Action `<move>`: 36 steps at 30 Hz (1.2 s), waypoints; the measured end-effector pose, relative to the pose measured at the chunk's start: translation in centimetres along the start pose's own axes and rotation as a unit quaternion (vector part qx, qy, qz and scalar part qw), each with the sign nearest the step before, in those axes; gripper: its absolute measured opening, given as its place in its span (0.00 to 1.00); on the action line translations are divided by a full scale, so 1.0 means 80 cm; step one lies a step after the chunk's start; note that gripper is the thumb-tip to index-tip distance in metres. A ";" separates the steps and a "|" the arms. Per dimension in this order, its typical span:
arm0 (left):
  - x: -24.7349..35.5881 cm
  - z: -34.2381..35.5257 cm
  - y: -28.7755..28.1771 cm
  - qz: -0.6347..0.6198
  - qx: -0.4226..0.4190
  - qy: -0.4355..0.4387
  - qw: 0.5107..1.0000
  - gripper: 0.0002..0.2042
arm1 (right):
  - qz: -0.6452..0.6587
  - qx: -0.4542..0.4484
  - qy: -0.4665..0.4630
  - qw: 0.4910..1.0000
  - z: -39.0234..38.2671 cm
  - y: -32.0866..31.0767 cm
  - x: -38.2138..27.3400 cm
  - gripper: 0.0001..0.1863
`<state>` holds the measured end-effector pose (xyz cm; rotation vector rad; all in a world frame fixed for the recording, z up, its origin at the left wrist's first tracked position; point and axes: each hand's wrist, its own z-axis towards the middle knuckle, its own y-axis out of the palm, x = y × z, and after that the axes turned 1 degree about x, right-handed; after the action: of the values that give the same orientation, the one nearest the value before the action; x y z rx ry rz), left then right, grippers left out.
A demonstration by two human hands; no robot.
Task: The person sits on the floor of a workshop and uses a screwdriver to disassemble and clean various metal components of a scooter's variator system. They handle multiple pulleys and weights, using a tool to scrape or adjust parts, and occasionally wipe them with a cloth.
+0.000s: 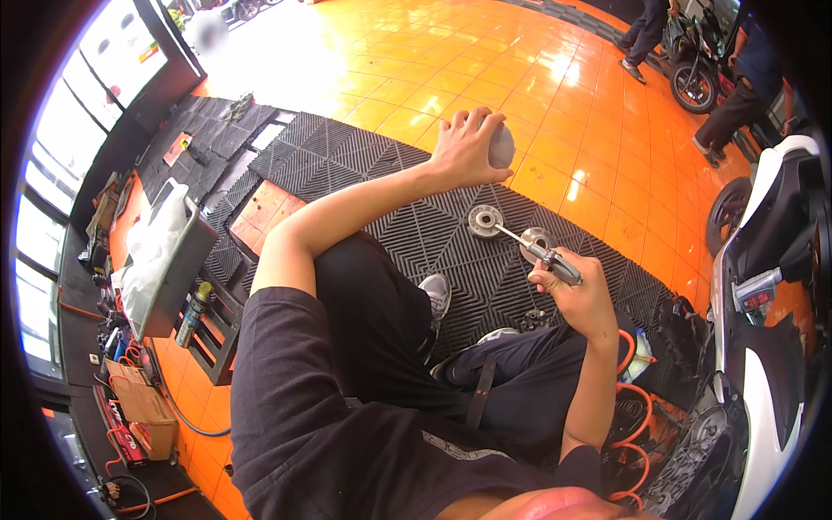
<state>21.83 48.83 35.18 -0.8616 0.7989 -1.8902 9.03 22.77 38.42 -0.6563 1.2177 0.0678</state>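
The right hand (579, 290) is wrapped round what looks like an air blow gun (565, 270), perhaps gripped at the handle so the long nozzle stays clear of the fingers. The left hand (468, 149), fingers spread and curled, clasps a grey cup-shaped metal part (503, 146), held out over the mat's far edge, probably to keep it away from the body. Beneath, a flanged metal disc (479, 215) lies on the mat, the nozzle's tip overlapping it; touching or not, I cannot tell. A second disc (535, 237) sits just beside, within easy reach

Glossy orange tiles (459, 65) cover the workshop floor, partly under a black ribbed mat (347, 156). A white-and-black scooter (771, 407) stands at right, a grey bin (186, 269) with translucent plastic at left, then a cardboard box (143, 416), an orange coiled hose (647, 412) and a spray can (191, 319)
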 end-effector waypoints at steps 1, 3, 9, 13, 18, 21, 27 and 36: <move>0.000 0.000 0.001 -0.005 0.003 0.002 1.000 0.43 | 0.000 0.004 -0.002 1.000 0.000 0.000 0.000 0.14; 0.000 0.001 0.002 0.009 -0.001 0.002 1.000 0.44 | -0.010 0.000 -0.009 1.000 0.000 0.001 -0.001 0.13; -0.002 0.002 0.003 0.016 -0.006 0.003 1.000 0.44 | -0.027 -0.012 -0.003 1.000 0.001 -0.001 -0.004 0.13; -0.003 -0.001 0.003 0.006 0.004 0.001 1.000 0.44 | -0.013 -0.004 -0.006 1.000 -0.001 0.001 -0.005 0.13; -0.002 0.002 0.004 0.019 -0.005 0.004 1.000 0.44 | -0.019 -0.008 0.000 1.000 0.000 -0.002 -0.004 0.13; -0.003 0.001 0.003 0.021 -0.005 0.004 1.000 0.44 | -0.019 -0.009 0.001 1.000 0.000 -0.001 -0.004 0.13; 0.001 0.001 0.002 0.005 -0.009 0.001 1.000 0.44 | -0.020 -0.007 -0.002 1.000 -0.001 -0.001 -0.004 0.12; -0.004 -0.001 0.001 0.012 -0.013 0.010 1.000 0.44 | -0.049 0.015 0.012 0.999 0.004 0.005 -0.004 0.13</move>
<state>21.90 49.09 34.99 -0.8464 0.8436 -1.8749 9.04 23.34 38.57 -0.6916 1.2064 -0.0390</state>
